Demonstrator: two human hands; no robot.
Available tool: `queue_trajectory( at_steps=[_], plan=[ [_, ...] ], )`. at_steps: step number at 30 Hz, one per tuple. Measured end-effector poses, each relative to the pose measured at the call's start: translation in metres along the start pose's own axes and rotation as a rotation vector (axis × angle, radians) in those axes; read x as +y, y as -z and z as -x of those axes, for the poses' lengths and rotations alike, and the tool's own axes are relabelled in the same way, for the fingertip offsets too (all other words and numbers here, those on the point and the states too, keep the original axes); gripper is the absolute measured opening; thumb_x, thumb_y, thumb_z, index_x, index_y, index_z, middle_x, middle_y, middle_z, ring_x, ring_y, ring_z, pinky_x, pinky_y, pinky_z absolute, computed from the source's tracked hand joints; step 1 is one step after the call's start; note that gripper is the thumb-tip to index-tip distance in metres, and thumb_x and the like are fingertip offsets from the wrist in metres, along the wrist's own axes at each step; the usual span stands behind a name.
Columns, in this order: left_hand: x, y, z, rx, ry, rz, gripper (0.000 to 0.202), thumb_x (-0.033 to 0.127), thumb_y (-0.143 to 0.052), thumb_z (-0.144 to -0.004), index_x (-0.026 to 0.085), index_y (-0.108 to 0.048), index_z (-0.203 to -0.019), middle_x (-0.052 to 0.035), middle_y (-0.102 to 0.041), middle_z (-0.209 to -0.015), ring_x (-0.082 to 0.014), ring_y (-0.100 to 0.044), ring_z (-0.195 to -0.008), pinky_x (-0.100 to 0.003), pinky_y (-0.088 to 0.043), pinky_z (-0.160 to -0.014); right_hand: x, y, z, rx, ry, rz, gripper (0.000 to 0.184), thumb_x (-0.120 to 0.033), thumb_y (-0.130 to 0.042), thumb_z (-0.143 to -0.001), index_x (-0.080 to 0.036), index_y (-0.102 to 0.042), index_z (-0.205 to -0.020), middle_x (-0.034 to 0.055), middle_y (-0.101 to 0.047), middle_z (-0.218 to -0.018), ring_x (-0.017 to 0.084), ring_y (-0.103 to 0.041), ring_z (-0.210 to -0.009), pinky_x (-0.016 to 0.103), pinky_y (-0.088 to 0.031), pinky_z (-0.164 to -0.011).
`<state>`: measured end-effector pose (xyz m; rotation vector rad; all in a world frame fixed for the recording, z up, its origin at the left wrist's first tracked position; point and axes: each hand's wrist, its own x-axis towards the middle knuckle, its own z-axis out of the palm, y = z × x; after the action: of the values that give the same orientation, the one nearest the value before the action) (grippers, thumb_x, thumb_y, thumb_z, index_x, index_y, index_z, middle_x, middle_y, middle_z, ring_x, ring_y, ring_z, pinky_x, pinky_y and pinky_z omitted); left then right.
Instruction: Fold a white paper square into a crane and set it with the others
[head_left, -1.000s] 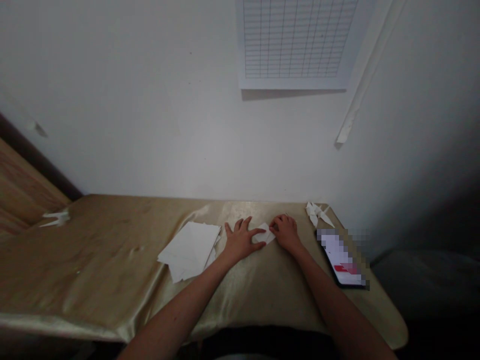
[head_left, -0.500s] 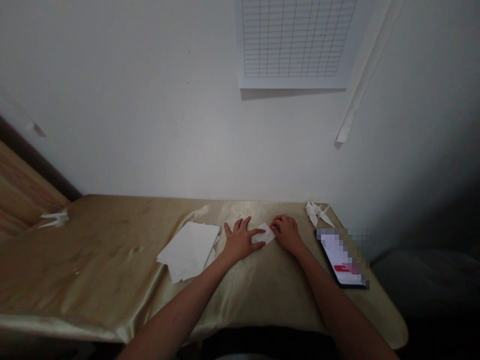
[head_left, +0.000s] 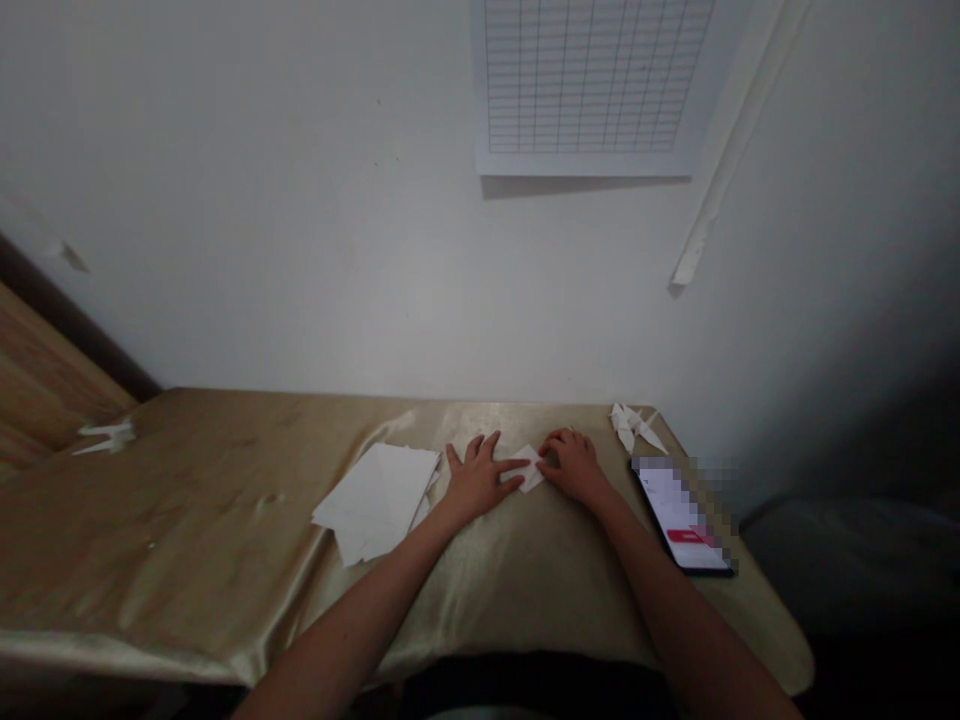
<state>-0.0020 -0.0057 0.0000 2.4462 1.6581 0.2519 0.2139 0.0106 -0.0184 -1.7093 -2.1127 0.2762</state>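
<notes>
A small piece of folded white paper [head_left: 530,478] lies on the table between my two hands. My left hand [head_left: 478,482] is open, its fingers spread, with the index fingertip on the paper's left part. At the paper's right edge, my right hand [head_left: 574,468] has its fingers curled, with thumb and index finger on the paper. The curled fingers partly hide that edge. Left of my left hand is a loose stack of white paper sheets [head_left: 379,495], partly behind my forearm.
A phone [head_left: 679,515] with a lit screen lies on the right, below folded paper figures [head_left: 634,427]. Another white paper piece [head_left: 109,437] is at the far left of the cloth-covered table [head_left: 187,520]. A printed grid sheet [head_left: 585,165] hangs on the wall behind.
The fingertips of my right hand have shifted slightly left and down over the folded paper. My left hand keeps its index finger on it and has barely moved.
</notes>
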Motion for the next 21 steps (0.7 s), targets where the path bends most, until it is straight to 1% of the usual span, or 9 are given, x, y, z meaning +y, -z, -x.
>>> queue_trajectory(
  at_steps=[6,11,16,21],
  plan=[
    [-0.0008,-0.0015,-0.0006,0.001,-0.002,-0.004,0.038,0.064,-0.054,-0.093,0.060,-0.059,-0.131,0.0003,-0.031,-0.166,-0.0416,-0.024,-0.151,-0.083,-0.004,-0.109,-0.0020,0.0041,0.0030,-0.032,0.015,0.010,0.027,-0.039,-0.068,-0.084,-0.024,-0.068,-0.106,0.0084,-0.060,-0.127,0.028,-0.048,-0.126,0.050,-0.026,-0.112],
    [0.0002,-0.0002,-0.0003,-0.006,0.008,0.000,0.039,0.064,-0.054,-0.092,0.060,-0.058,-0.131,0.0030,-0.031,-0.166,-0.0431,-0.023,-0.151,-0.083,-0.003,-0.109,-0.0032,0.0047,0.0056,-0.040,0.028,0.022,0.034,-0.044,-0.072,-0.081,-0.024,-0.065,-0.108,0.0088,-0.058,-0.128,0.029,-0.047,-0.127,0.051,-0.026,-0.113],
    [0.0004,0.0002,0.0001,-0.017,0.006,0.003,0.040,0.065,-0.054,-0.092,0.060,-0.057,-0.132,0.0013,-0.030,-0.166,-0.0418,-0.021,-0.152,-0.082,-0.003,-0.110,-0.0033,0.0031,0.0065,-0.040,0.035,0.042,0.043,-0.049,-0.074,-0.078,-0.023,-0.063,-0.110,0.0089,-0.057,-0.128,0.030,-0.047,-0.128,0.054,-0.024,-0.114],
    [0.0007,-0.0003,0.0005,-0.006,0.002,0.001,0.042,0.068,-0.057,-0.089,0.061,-0.058,-0.131,0.0005,-0.030,-0.166,-0.0422,-0.022,-0.152,-0.083,-0.004,-0.109,-0.0040,0.0035,0.0081,-0.050,0.045,0.040,0.045,-0.051,-0.074,-0.078,-0.024,-0.061,-0.111,0.0095,-0.056,-0.130,0.030,-0.046,-0.129,0.057,-0.022,-0.115]
  ],
)
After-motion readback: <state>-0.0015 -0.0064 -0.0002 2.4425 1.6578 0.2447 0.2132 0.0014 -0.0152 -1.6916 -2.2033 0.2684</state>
